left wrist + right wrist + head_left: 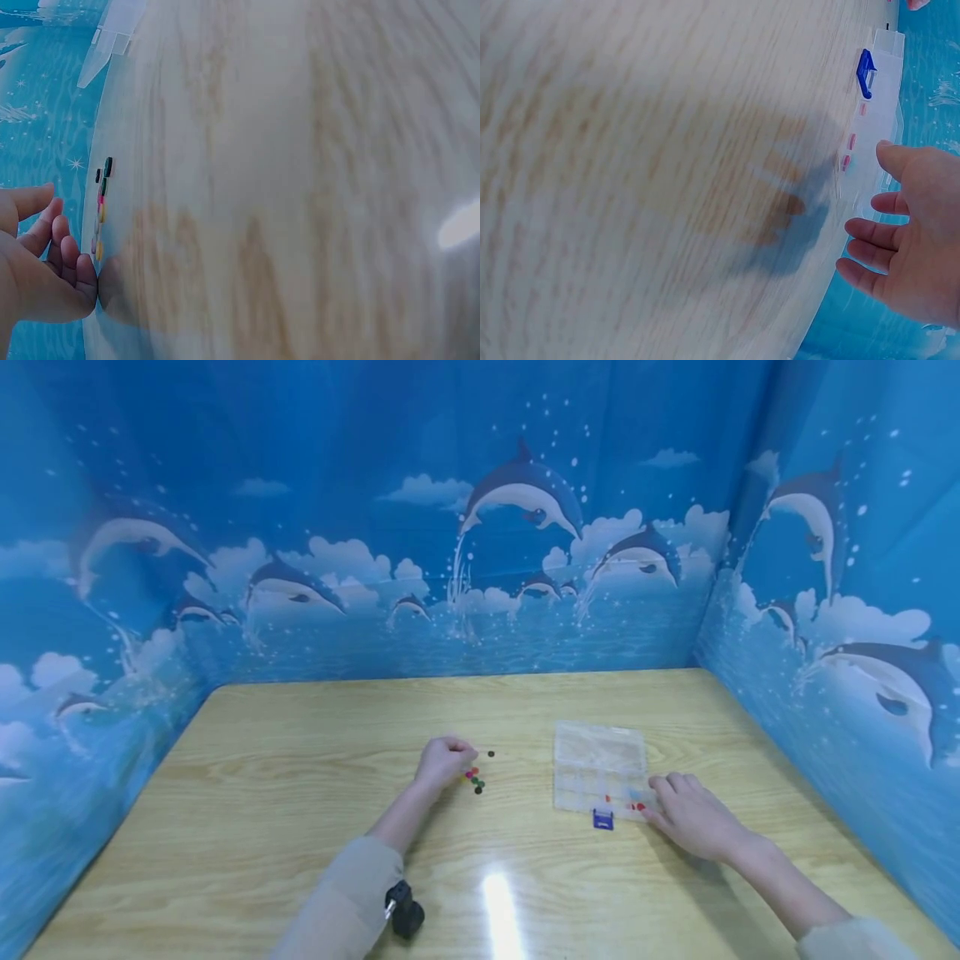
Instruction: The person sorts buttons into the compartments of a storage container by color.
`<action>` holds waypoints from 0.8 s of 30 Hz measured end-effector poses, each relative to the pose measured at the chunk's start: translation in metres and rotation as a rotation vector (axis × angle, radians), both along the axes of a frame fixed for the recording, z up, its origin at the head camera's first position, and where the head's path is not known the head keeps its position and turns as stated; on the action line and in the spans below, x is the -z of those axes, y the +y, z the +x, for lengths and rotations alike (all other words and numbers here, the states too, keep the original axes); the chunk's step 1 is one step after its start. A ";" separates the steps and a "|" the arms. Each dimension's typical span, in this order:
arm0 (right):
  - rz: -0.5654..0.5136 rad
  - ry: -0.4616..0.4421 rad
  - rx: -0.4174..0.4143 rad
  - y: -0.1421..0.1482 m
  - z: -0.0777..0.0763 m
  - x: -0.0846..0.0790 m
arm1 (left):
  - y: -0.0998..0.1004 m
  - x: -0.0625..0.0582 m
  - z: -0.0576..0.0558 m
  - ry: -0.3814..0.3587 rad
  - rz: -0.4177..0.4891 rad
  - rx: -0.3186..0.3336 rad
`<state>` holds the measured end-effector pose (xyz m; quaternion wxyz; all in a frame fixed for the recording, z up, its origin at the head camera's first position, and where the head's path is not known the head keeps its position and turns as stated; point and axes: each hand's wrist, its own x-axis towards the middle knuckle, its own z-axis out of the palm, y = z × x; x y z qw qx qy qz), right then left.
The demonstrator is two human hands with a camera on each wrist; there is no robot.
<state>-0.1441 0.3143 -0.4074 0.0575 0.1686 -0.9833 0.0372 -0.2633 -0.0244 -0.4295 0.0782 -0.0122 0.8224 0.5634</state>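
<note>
Your left hand (444, 762) unclear in grip, right hand (693, 817) spread, pinch the likely light, slick discs (474, 781) by their rims.

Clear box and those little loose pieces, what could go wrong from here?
The left hand is close beside the loose colored pieces, so a brush might scatter them. The dark piece lying apart from the others might be overlooked. The right hand is at the edge of the clear box, so a nudge could shift the red pieces inside.

Dolphin-print drapes (352, 468) behind and beside a wood-grain table (255, 793) show a curtained booth.
</note>
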 end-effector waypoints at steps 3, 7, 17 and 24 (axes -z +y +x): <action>0.002 -0.001 0.000 0.000 0.000 -0.001 | -0.001 0.000 0.001 0.010 -0.017 0.006; 0.005 0.001 -0.006 0.000 0.001 -0.001 | 0.000 0.001 0.002 0.010 -0.057 0.004; 0.003 0.007 -0.016 0.000 0.002 -0.002 | 0.005 0.000 0.001 -0.030 -0.179 -0.003; -0.007 0.007 -0.012 0.000 0.001 0.000 | 0.007 0.002 -0.001 -0.062 -0.228 0.009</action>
